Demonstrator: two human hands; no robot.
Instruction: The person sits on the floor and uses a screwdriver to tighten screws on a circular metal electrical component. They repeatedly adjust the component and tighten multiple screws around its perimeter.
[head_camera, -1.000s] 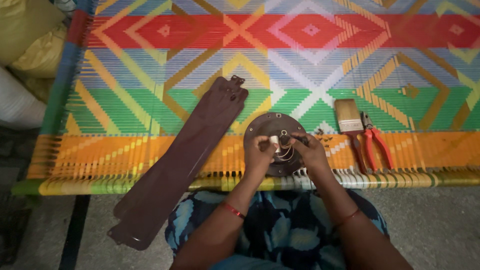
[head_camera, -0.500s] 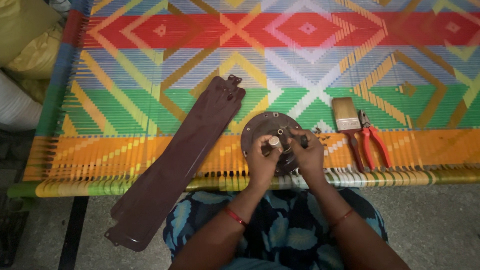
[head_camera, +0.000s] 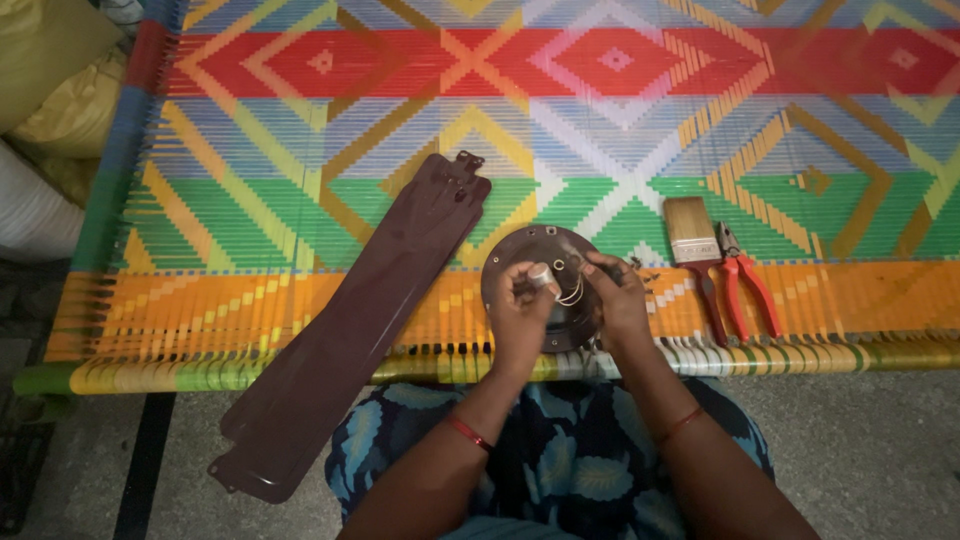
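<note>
Round motor plate (head_camera: 540, 250) at cot edge (head_camera: 300, 370), hands (head_camera: 570, 300) over it

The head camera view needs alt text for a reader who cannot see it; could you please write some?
A person's left hand pinches a small silver cylinder and the right hand handles thin wires over a round brown fan motor plate on a colourful woven cot, with a fan blade, paintbrush and red pliers alongside.

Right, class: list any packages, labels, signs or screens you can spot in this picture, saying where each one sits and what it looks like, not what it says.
Yellow plastic sacks: top left corner beside the woven cot, bulging, plain yellow.
White sack: left edge below the yellow ones, rounded, plain white.
Small label on the flat paintbrush with pale bristles: right of the round brown metal plate, too small to make out.
No signs or screens show.
</note>
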